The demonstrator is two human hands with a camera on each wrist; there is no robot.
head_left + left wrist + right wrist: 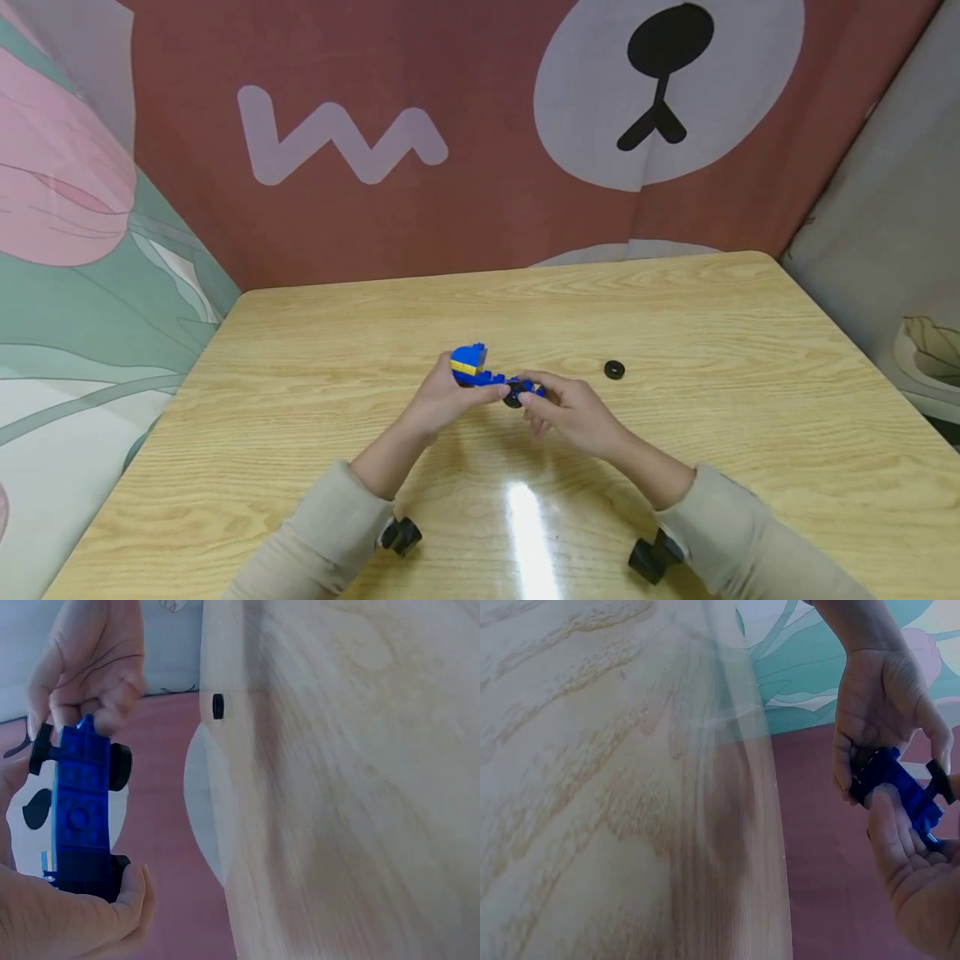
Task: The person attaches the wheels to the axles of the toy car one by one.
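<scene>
A toy car of blue and yellow building bricks (468,360) with black wheels is held above the table between both hands. My left hand (442,404) grips its taller end, thumb along the near side. At the low end, my right hand (576,414) pinches the car beside a black wheel (513,394), its thumb and fingers around that end. The left wrist view shows the car's studded blue underside (81,817), with wheels on both sides; fingers partly cover the taller end. A loose black tyre (614,369) lies on the table, right of the hands.
The wooden table (337,333) has its far edge against a brown cloth with a bear face (487,217). A floral cloth (67,333) hangs at the left. Black wrist devices (401,536) sit below the sleeves. Light glares off the table's near middle.
</scene>
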